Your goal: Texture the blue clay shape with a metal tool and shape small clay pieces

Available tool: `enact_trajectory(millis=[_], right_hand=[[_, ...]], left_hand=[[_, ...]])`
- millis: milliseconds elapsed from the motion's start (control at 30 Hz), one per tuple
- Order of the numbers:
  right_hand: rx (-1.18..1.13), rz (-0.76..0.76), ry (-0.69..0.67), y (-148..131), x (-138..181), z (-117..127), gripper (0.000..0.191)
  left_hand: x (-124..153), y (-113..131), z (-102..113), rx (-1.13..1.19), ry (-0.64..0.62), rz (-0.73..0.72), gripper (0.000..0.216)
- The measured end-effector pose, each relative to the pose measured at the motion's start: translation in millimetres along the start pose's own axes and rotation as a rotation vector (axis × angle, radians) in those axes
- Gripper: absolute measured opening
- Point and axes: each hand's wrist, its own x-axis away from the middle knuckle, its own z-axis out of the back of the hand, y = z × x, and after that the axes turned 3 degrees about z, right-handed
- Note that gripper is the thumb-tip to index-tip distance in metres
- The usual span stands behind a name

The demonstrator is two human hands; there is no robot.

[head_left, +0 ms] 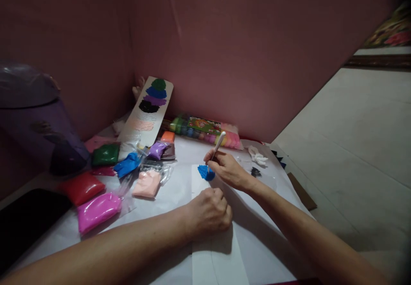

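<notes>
My right hand [229, 171] grips a slim white modelling tool [219, 141] between thumb and fingers. The tool's lower end touches a patch of blue clay [203, 172] with a ragged, textured surface. That patch lies near the far end of a long white card [205, 259]. Closer to me, my left hand [210, 212] rests on the card in a closed fist. Its fingers curl under, so whatever may be inside is hidden. Right of the right hand are a small black clay piece [256, 172] and a white twisted piece [257, 155].
Bagged clay lies at left: pink [99, 211], red [82, 188], peach [147, 184], blue [127, 164], green [105, 154]. A decorated card [136, 133] leans behind, beside a clay pack [205, 131]. A purple bin [38, 130] stands left, near a black object [30, 220].
</notes>
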Motion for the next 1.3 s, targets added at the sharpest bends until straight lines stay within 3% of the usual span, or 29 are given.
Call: enact_trajectory(millis=[133,600,867,1067,1300], right_hand=[[-0.034,-0.034,-0.078,2.9,-0.4,-8.3,0.013],[-0.167,-0.1,-0.084,10.9,-15.5,-28.6,0.013],[-0.324,-0.053,-0.009,1.2,-24.0,-12.4,0.011],[-0.236,-0.099,-0.095,11.3,-14.8,-8.7,0.011],[-0.143,-0.053,-0.054,19.2,-13.9,-22.9,0.014]], left_hand=[[0.9,0.7,-3.3,-0.002,0.01,0.001,0.012],[2.1,1.6,-6.3,0.012,0.038,0.019,0.015],[2.3,1.4,-8.9,-0.019,0.09,0.013,0.019],[2.0,1.4,-8.6,-0.024,0.111,0.014,0.019],[0.7,0.7,-2.8,-0.015,0.069,0.006,0.018]])
